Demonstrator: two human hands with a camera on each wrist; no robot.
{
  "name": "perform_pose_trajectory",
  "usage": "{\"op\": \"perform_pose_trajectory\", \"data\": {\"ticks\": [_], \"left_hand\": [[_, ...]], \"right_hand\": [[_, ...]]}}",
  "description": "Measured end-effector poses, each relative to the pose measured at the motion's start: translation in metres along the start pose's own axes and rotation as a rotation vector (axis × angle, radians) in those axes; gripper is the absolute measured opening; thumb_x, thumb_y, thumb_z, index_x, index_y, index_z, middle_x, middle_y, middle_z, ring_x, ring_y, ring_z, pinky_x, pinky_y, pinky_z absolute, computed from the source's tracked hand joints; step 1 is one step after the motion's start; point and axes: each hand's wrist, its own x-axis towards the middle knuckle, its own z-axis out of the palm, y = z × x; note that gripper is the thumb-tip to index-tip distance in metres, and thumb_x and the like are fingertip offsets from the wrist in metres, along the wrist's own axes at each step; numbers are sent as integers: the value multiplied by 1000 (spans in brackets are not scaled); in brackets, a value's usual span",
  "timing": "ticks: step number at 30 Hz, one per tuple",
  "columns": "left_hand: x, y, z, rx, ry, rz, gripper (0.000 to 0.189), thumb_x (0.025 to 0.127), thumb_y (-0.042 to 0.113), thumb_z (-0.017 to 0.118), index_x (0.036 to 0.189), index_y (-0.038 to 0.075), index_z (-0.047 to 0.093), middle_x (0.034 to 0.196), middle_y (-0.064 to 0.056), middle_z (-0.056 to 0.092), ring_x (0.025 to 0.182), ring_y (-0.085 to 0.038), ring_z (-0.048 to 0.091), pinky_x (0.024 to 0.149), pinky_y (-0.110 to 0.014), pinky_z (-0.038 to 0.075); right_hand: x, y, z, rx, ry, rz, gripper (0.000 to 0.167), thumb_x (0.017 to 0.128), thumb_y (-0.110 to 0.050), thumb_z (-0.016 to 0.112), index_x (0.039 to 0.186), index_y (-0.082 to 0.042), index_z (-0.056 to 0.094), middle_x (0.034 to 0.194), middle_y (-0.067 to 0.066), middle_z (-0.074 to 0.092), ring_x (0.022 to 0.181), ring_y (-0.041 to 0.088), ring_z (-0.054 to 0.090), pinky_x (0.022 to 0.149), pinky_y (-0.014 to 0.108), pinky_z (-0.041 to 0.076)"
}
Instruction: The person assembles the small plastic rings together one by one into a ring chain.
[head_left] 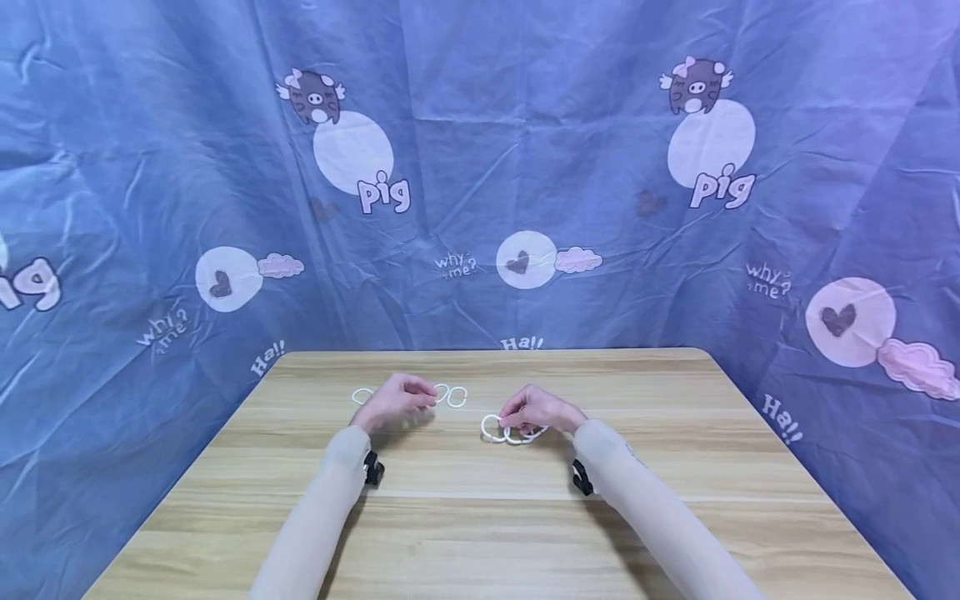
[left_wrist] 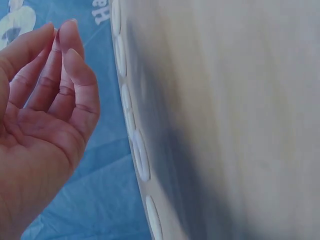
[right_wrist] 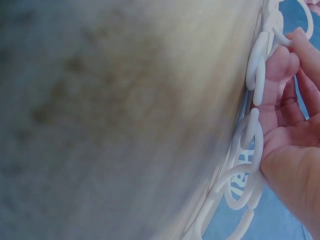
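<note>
My right hand [head_left: 542, 410] pinches a white open ring link [head_left: 484, 428] between thumb and fingertips. More white links [head_left: 517, 441] hang together from it in a chain, lying under and beside the hand; the right wrist view shows this chain [right_wrist: 259, 145] running down along the palm. To the left, my left hand [head_left: 397, 398] hovers over the table with fingers loosely bent. Nothing shows between its fingertips in the left wrist view. Close by its fingers lie loose white links [head_left: 457, 397], and another link [head_left: 362, 391] is partly hidden behind the hand.
Both forearms reach across a wooden table [head_left: 450, 533]. In the left wrist view several links [left_wrist: 142, 156] lie in a row on the tabletop. A blue printed curtain [head_left: 465, 167] hangs behind the table and along both sides.
</note>
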Motion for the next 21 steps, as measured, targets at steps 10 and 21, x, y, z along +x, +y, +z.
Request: {"op": "perform_pose_trajectory", "data": {"ticks": [10, 21], "left_hand": [[2, -4, -11, 19, 60, 25, 28, 88, 5, 70, 111, -10, 65, 94, -16, 73, 79, -28, 69, 63, -32, 55], [17, -4, 6, 39, -6, 31, 25, 87, -1, 68, 109, -12, 64, 85, -11, 70, 67, -12, 61, 57, -24, 50]], "right_hand": [[-2, 0, -1, 8, -18, -23, 12, 86, -8, 72, 96, -1, 75, 74, 2, 72, 51, 5, 53, 49, 17, 46], [-3, -3, 0, 3, -14, 8, 17, 85, -9, 75, 98, 2, 74, 72, 3, 71, 51, 8, 52, 48, 19, 45]]}}
